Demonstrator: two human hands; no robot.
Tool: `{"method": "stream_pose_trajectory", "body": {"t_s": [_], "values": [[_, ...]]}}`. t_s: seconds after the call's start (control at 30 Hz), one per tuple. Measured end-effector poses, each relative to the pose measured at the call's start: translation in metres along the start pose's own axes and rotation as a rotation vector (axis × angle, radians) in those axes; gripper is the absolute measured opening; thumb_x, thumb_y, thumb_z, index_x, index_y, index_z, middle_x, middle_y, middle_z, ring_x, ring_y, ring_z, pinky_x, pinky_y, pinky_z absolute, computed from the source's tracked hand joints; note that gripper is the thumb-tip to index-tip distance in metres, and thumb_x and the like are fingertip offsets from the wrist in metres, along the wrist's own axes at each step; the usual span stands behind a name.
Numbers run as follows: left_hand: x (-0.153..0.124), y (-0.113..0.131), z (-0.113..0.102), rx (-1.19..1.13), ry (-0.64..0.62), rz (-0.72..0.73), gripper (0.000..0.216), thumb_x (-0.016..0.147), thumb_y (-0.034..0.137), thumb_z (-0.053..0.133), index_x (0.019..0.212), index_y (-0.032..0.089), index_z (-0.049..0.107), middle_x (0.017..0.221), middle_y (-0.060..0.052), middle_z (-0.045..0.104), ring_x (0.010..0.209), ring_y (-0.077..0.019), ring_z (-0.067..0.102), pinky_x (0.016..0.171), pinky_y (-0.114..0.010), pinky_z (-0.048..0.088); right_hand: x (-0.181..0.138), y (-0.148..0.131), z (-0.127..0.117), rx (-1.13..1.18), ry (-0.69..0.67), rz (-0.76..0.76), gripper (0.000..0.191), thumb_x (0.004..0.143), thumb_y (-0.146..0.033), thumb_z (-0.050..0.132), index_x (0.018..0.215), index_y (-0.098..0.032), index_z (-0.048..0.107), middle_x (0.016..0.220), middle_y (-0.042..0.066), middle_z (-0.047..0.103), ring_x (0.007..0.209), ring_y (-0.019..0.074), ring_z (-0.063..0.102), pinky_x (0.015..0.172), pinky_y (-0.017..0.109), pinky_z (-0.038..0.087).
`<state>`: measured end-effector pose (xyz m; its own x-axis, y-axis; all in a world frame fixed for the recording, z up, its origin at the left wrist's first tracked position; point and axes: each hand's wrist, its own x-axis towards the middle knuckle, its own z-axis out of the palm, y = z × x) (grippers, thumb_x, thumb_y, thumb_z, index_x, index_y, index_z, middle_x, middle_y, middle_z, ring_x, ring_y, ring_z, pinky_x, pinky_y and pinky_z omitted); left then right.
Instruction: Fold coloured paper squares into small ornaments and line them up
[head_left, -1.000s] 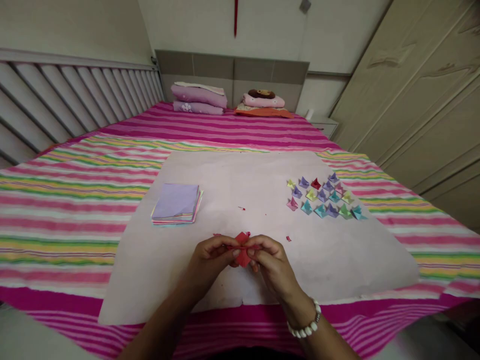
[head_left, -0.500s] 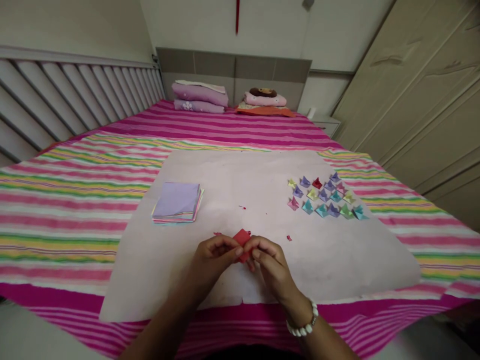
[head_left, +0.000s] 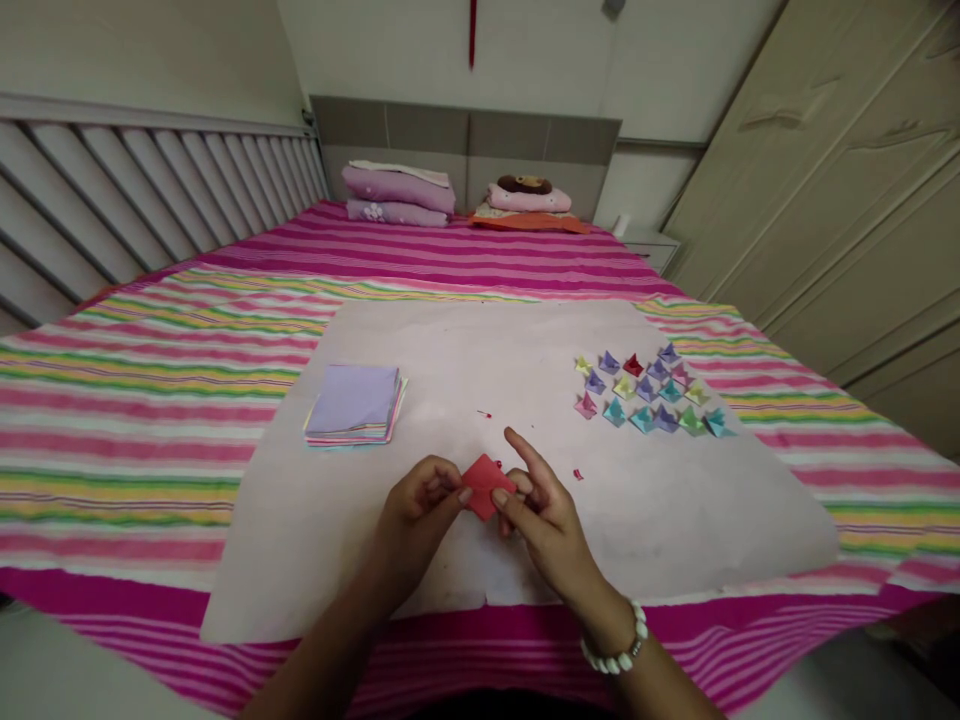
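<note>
Red paper [head_left: 486,487]: a small folded diamond, held up over the near middle of the pale sheet [head_left: 480,350]
Left hand [head_left: 416,515]: above the sheet's near half, fingers pinching the paper's left corner
Right hand [head_left: 546,515]: above the sheet's near half too, thumb on the paper's right corner with fingers curled behind; the index finger stretches free toward the sheet's far side
Red scraps [head_left: 577,474]: scattered about the sheet's middle
Paper stack [head_left: 352,400]: on the sheet's left part, lilac on top
Folded paper shapes [head_left: 646,390]: rows of several colours on the sheet's right part
Striped bed [head_left: 150,420]: beneath the sheet, showing all round it
Folded bedding [head_left: 397,188]: two piles well beyond the sheet's far edge
</note>
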<state>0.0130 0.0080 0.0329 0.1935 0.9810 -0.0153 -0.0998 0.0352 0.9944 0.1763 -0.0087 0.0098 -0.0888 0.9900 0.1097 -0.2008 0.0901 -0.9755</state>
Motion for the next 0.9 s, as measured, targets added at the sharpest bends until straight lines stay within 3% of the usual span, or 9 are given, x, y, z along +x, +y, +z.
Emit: {"method": "stream_pose_trajectory", "body": {"t_s": [0.1,0.17,0.27,0.37,0.67,0.77,0.9], "values": [[0.001,-0.001,-0.002,0.102,-0.017,0.035,0.006,0.075,0.023,0.067,0.076,0.018,0.066,0.075,-0.001,0.068,0.072,-0.0138,0.061,0.067,-0.024,0.047,0.002,-0.001,-0.001,-0.041,0.038,-0.059,0.058,0.086,-0.029,0.064,0.140,-0.028,0.043,0.071,-0.004,0.057,0.064,0.0132,0.056,0.062,0.028,0.046],[0.000,-0.002,-0.003,0.135,-0.009,0.026,0.012,0.074,0.025,0.070,0.085,0.019,0.070,0.081,-0.003,0.071,0.076,-0.0156,0.063,0.068,-0.026,0.048,0.004,-0.002,-0.001,-0.099,0.076,-0.121,0.051,0.082,-0.026,0.068,0.131,-0.027,0.053,0.077,-0.001,0.062,0.069,0.0142,0.057,0.067,0.029,0.047],[0.000,-0.002,-0.004,0.192,0.002,0.025,0.019,0.072,0.026,0.073,0.090,0.021,0.073,0.089,-0.004,0.073,0.079,-0.0172,0.064,0.069,-0.027,0.050,0.006,-0.006,-0.004,-0.189,0.089,-0.184,0.028,0.079,-0.023,0.071,0.107,-0.025,0.068,0.084,0.002,0.067,0.073,0.0157,0.058,0.069,0.031,0.048],[-0.001,-0.001,-0.004,0.289,-0.007,0.052,0.021,0.073,0.027,0.073,0.094,0.022,0.073,0.094,-0.005,0.072,0.083,-0.0189,0.064,0.071,-0.029,0.051,0.007,-0.008,-0.006,-0.212,0.058,-0.209,0.007,0.079,-0.023,0.071,0.086,-0.023,0.073,0.082,0.003,0.067,0.076,0.0173,0.060,0.070,0.032,0.049],[0.001,-0.008,-0.004,0.604,-0.047,0.217,0.022,0.085,0.029,0.061,0.103,0.030,0.073,0.089,-0.004,0.064,0.087,-0.0201,0.061,0.076,-0.032,0.049,0.009,-0.005,-0.011,-0.301,0.022,-0.197,0.018,0.078,-0.021,0.071,0.096,-0.025,0.073,0.085,0.003,0.068,0.075,0.0170,0.061,0.071,0.033,0.050],[0.002,-0.013,-0.005,0.643,-0.047,0.241,0.021,0.086,0.029,0.058,0.100,0.028,0.074,0.088,-0.004,0.060,0.086,-0.0196,0.059,0.078,-0.033,0.049,0.009,-0.005,-0.011,-0.396,0.016,-0.218,0.013,0.080,-0.022,0.069,0.091,-0.025,0.074,0.078,0.002,0.064,0.070,0.0161,0.057,0.066,0.031,0.048],[0.003,-0.014,-0.005,0.640,-0.063,0.290,0.018,0.087,0.027,0.056,0.092,0.025,0.074,0.106,-0.007,0.060,0.103,-0.0230,0.057,0.089,-0.036,0.046,0.010,-0.008,-0.011,-0.420,0.029,-0.234,0.001,0.078,-0.023,0.072,0.078,-0.024,0.072,0.078,0.003,0.061,0.075,0.0179,0.057,0.068,0.032,0.047]]}}
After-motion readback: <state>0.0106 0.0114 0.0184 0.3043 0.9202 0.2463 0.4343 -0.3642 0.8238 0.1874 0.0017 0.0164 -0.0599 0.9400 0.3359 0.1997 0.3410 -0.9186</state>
